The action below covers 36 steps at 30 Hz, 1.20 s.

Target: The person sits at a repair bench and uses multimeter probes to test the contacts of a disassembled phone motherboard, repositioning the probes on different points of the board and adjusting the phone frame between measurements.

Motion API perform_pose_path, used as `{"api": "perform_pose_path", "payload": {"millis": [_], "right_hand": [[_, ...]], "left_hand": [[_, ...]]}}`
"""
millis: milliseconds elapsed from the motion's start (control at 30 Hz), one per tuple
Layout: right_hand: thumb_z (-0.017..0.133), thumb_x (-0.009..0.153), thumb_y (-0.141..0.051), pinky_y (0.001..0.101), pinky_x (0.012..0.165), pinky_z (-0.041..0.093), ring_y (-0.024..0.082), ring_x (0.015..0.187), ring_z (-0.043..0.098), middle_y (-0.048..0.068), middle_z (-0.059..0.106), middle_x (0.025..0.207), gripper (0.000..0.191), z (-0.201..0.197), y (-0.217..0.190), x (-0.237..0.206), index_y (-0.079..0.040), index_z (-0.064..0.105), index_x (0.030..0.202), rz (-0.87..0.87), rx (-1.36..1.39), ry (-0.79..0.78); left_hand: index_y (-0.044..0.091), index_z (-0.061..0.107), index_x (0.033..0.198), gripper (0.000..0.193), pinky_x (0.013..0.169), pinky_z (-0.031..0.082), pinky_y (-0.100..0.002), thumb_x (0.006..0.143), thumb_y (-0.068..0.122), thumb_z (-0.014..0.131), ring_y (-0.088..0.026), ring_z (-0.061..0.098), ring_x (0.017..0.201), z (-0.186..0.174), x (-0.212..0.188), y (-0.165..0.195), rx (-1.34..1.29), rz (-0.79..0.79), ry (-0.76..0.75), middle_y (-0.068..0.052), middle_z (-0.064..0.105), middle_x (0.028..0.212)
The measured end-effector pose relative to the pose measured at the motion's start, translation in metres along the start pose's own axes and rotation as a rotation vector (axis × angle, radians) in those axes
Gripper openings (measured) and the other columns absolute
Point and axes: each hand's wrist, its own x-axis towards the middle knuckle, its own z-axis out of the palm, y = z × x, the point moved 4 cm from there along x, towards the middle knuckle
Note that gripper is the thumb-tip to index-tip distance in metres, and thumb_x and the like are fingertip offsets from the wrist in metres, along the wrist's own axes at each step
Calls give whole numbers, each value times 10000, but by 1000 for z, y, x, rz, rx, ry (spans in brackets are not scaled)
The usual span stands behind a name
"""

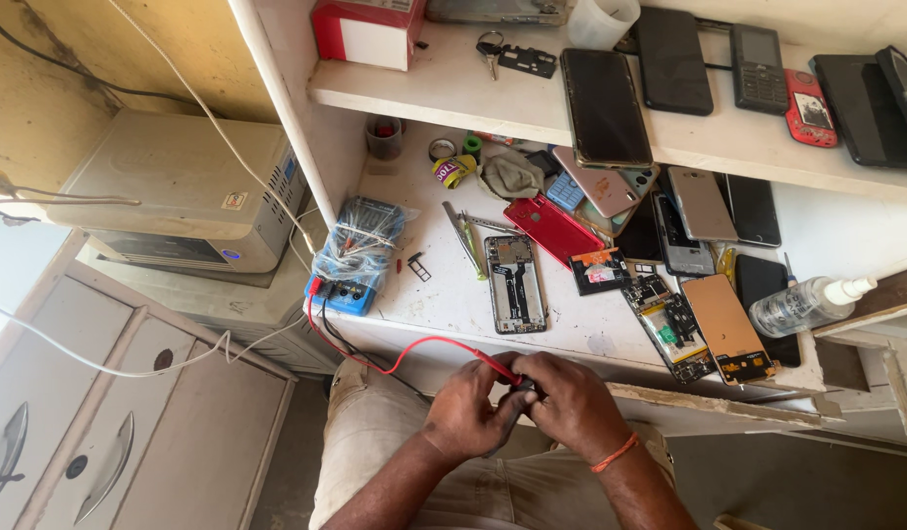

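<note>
Together, left hand (465,407), right hand (568,404), red probe (503,374) pinched between

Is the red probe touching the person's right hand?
Touching. The head view shows the red probe running straight into the right hand, gripped beside the left hand.

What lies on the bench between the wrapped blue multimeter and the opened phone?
In the head view, a small black SIM tray lies between the multimeter and the opened phone.
</note>
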Motion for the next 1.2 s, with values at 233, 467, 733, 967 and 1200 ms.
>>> {"api": "perform_pose_path", "payload": {"millis": [233, 467, 733, 967, 1200], "right_hand": [[670, 817, -56, 360, 678, 603, 208, 735, 773, 99, 763, 922, 292, -3, 5, 6, -66, 680, 1109, 357, 237, -279], [638, 890, -56, 335, 697, 592, 180, 829, 747, 100, 778, 977, 270, -8, 3, 3, -1, 680, 1151, 167, 487, -161], [792, 825, -146, 328, 619, 589, 184, 678, 750, 83, 737, 757, 186, -7, -5, 2, -55, 670, 931, 220, 266, -92], [813, 789, -100, 375, 619, 562, 278, 720, 718, 89, 728, 795, 157, -19, -9, 1, -70, 680, 866, 25, 93, 10], [741, 865, -42, 345, 671, 570, 252, 763, 698, 128, 700, 902, 158, -41, -10, -7, -32, 638, 985, -106, 22, 433]], "left_hand": [[24, 561, 1392, 497, 851, 539, -466, 914, 118, 664, -398, 670, 993, 3, -2, -12, 65, 140, 38, -175, 720, 1056], [-38, 371, 1524, 706, 886, 521, -481, 862, 41, 603, -417, 644, 1038, 11, -3, -21, 179, 87, -105, -214, 687, 1113], [-3, 378, 1559, 741, 913, 517, -482, 854, 20, 607, -400, 646, 1055, 14, -2, -22, 177, 77, -213, -212, 692, 1121], [101, 586, 1408, 514, 924, 535, -464, 902, 67, 671, -401, 631, 1111, -6, 1, -3, 218, 245, 8, -211, 652, 1264], [185, 678, 1334, 371, 926, 495, -458, 966, 169, 635, -365, 521, 1095, -34, 6, -2, 292, 135, 433, -287, 502, 1347]]}}
